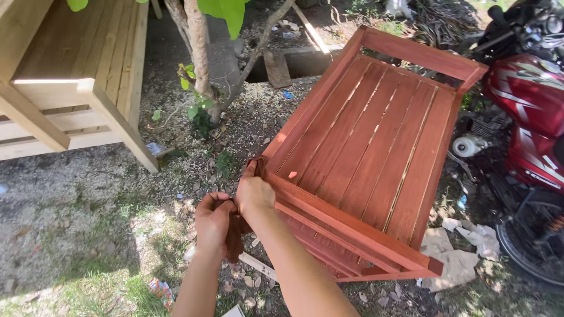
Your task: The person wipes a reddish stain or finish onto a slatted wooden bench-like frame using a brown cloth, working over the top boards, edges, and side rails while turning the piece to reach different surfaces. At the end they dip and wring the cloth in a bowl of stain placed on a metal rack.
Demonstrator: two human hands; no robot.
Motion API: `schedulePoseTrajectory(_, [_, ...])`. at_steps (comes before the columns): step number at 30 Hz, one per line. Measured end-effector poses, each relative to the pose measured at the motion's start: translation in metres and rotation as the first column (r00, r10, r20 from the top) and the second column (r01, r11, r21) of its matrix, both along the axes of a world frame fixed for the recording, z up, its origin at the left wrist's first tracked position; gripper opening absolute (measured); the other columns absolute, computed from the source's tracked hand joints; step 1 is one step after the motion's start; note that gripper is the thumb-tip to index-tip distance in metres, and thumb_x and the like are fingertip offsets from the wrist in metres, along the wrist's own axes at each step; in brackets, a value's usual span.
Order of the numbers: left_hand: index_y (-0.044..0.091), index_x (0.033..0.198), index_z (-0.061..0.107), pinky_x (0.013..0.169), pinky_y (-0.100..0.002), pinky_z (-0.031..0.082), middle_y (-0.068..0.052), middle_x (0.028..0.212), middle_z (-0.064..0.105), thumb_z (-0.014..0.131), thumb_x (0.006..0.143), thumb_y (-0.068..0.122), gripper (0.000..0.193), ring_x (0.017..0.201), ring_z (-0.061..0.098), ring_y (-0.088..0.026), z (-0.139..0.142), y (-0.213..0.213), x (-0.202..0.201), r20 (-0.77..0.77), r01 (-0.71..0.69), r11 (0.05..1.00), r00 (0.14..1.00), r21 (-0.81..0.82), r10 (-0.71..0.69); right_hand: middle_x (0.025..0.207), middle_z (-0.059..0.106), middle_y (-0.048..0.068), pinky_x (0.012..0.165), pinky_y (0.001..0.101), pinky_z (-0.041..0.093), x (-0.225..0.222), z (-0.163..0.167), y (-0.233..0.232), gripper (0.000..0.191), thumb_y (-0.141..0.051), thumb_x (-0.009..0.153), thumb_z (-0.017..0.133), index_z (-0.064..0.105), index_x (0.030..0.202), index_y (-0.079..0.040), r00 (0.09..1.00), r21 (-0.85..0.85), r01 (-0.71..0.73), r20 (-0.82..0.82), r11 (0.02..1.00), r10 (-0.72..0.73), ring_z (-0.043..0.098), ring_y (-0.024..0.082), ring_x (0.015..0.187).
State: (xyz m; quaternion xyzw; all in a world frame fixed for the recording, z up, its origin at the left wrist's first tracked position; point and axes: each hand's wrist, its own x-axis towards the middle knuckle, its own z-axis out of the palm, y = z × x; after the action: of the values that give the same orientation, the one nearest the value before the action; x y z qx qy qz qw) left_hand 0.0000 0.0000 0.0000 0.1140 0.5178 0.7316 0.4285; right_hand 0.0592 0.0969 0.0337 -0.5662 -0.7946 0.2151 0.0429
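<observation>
A red-brown stained wooden slatted frame (376, 141) lies tilted on the gravel at centre right. At its near left corner my right hand (254, 194) presses a dark stained rag (235, 238) against the wood. Just left of it, my left hand (212, 223) grips the hanging part of the same rag. Both forearms reach up from the bottom edge.
An unpainted wooden piece (82, 76) stands at upper left. A thin tree trunk (198, 53) rises behind the hands. A red motorcycle (529, 111) is parked at the right edge. Crumpled paper (458, 252) lies beside the frame's near corner.
</observation>
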Motion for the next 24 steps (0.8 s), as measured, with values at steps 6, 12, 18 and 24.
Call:
schedulePoseTrajectory(6, [0.0,0.1,0.06,0.056,-0.032,0.051,-0.009,0.08,0.065,0.059,0.085,-0.009,0.017,0.063,0.061,-0.017,0.007,-0.008,-0.016,-0.039,0.11,0.994,0.993,0.025,-0.109,0.117,0.069,0.026,0.092,0.0507,0.055,0.009,0.025,-0.021,0.085,-0.02,0.089,0.063,0.019,0.162,-0.01,0.996,-0.034,0.073,0.047,0.997,-0.072,0.068,0.041,0.11])
schedulePoseTrajectory(12, [0.002,0.099,0.063,0.058,-0.03,0.051,-0.007,0.08,0.066,0.061,0.082,-0.009,0.02,0.065,0.061,-0.015,0.014,-0.004,0.034,-0.049,0.281,0.959,0.959,0.045,-0.279,0.108,0.072,0.023,0.091,0.053,0.056,0.087,0.065,-0.067,0.085,-0.021,0.085,0.066,0.027,0.161,-0.027,0.972,0.038,0.235,0.008,0.971,-0.235,0.07,0.042,0.103])
schedulePoseTrajectory(18, [0.002,0.094,0.062,0.054,-0.031,0.05,-0.007,0.076,0.067,0.062,0.079,-0.008,0.018,0.062,0.061,-0.016,0.015,-0.004,0.127,-0.042,0.507,0.862,0.861,0.019,-0.506,0.102,0.072,0.024,0.087,0.0559,0.056,0.188,0.04,-0.095,0.079,-0.022,0.084,0.066,0.036,0.156,-0.037,0.892,0.105,0.448,0.014,0.888,-0.452,0.07,0.045,0.097])
schedulePoseTrajectory(24, [0.005,0.093,0.063,0.055,-0.03,0.045,-0.005,0.072,0.064,0.062,0.076,-0.006,0.021,0.062,0.058,-0.016,0.012,-0.018,0.229,-0.023,0.737,0.675,0.675,-0.036,-0.738,0.098,0.073,0.023,0.085,0.056,0.056,0.316,0.056,-0.139,0.077,-0.025,0.082,0.066,0.04,0.153,-0.042,0.736,0.206,0.659,0.021,0.723,-0.677,0.071,0.045,0.092])
